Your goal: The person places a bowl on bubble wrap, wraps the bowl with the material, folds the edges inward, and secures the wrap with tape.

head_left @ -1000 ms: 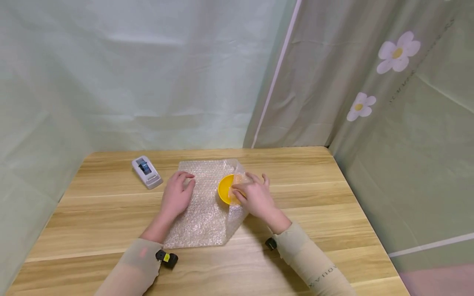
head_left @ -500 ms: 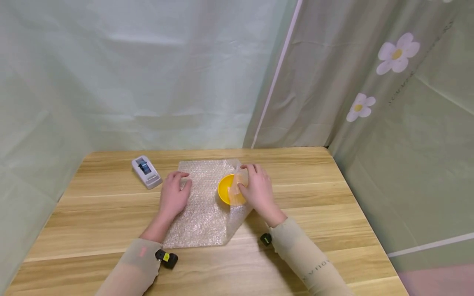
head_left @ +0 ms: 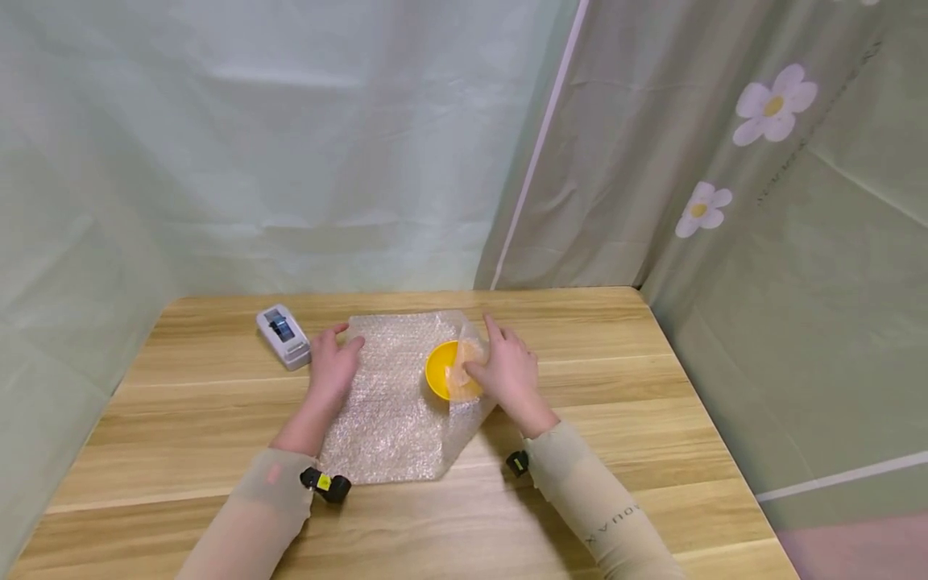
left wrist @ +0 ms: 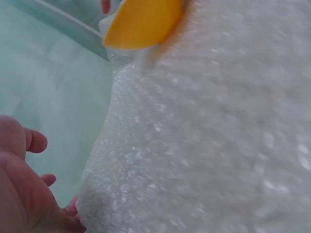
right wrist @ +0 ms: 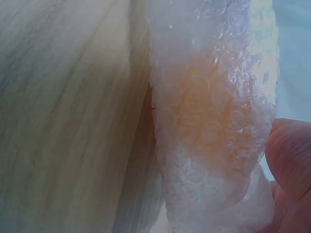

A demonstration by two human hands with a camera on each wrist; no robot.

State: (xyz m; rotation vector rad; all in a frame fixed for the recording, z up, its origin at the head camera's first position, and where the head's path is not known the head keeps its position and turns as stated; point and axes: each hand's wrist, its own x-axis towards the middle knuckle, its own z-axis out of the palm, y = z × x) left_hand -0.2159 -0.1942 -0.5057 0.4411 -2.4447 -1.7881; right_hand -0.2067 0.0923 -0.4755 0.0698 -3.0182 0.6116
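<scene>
Head view: the yellow bowl lies between the spread left hand and nearer, likewise spread right hand, neither visibly gripping.

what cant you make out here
Head view: right part of the yellow bowl, veiled by folded bubble wrap.
Left wrist view: bowl, blurred, cut by top edge.
Left wrist view: left hand, partly cut by left edge.
Right wrist view: right hand, mostly cut by right edge.

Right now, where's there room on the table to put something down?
Bare wood lies between the right hand and the table's right edge, and between the left sleeve and the left edge. The middle's crowded: bubble wrap, yellow bowl, left hand.
</scene>
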